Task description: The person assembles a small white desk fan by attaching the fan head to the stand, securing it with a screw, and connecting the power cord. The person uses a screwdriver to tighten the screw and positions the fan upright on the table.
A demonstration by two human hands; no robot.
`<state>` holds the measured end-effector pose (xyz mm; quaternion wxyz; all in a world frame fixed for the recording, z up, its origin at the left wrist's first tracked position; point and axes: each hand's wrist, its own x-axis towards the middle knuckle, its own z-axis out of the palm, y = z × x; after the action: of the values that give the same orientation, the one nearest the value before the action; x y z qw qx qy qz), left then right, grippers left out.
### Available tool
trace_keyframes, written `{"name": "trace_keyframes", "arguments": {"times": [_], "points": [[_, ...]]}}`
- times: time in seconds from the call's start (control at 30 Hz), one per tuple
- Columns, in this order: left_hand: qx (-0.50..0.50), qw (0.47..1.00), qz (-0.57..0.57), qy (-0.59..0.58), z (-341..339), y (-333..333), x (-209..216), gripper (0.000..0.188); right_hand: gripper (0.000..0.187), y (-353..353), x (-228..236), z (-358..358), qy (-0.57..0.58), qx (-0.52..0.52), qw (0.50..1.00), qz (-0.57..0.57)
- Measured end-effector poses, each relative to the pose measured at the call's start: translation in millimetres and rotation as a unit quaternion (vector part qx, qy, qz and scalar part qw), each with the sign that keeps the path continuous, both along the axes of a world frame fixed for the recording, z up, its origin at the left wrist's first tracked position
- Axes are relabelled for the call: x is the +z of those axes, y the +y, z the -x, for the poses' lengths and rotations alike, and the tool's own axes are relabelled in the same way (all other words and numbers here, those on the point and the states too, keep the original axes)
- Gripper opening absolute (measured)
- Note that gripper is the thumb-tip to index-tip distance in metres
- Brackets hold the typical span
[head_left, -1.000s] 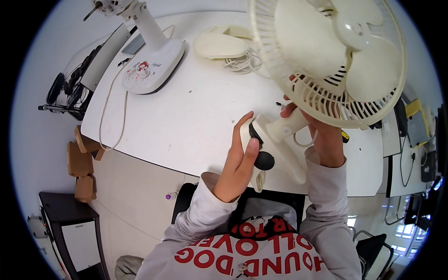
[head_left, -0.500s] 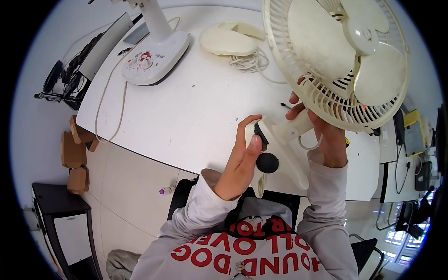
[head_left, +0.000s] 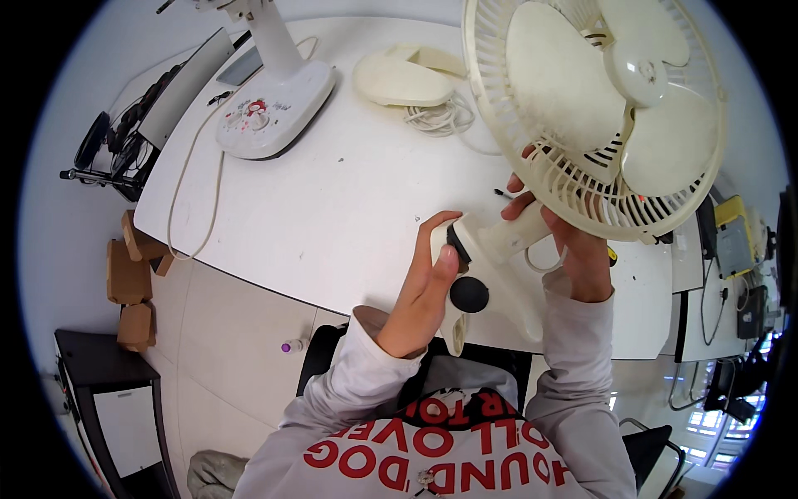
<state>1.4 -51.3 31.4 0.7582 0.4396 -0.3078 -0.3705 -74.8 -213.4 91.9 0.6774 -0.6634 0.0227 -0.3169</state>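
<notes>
A cream fan [head_left: 569,75] with bare blades in an open-fronted slatted cage is held tilted over the table's right side. My left hand [head_left: 421,295] is closed around its stand [head_left: 509,287], the thumb pressing by a dark grip pad [head_left: 457,241]. A round black pad [head_left: 469,294] shows on the stand below that thumb. My right hand [head_left: 584,254] is wrapped round the neck [head_left: 525,233] just under the cage, its fingers partly hidden behind the slats. A thin cable [head_left: 536,268] loops out beside the neck.
On the white table [head_left: 332,208] stand a white appliance base [head_left: 291,100] with a post and a cream housing [head_left: 399,79] beside a coiled cord [head_left: 436,121]. A small black tool [head_left: 503,194] lies near the fan. Cardboard boxes [head_left: 129,270] and a dark cabinet [head_left: 108,366] are at left.
The whole view has shifted slightly, and the fan sits a little further left in it. Both hands keep their hold on the fan.
</notes>
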Motion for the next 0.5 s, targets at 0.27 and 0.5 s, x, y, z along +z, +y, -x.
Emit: {"name": "trace_keyframes", "arguments": {"times": [0.27, 0.5], "points": [[0.006, 0.989, -0.063, -0.131, -17.1, 12.8, 9.2, 0.047, 0.054, 1.5, 2.9, 3.4, -0.023, 0.029, 0.998, -0.041], [0.036, 0.994, -0.014, -0.099, -7.0, 9.4, 37.2, 0.051, 0.065, 0.5, 12.4, 6.0, -0.005, 0.028, 0.994, -0.106]]}}
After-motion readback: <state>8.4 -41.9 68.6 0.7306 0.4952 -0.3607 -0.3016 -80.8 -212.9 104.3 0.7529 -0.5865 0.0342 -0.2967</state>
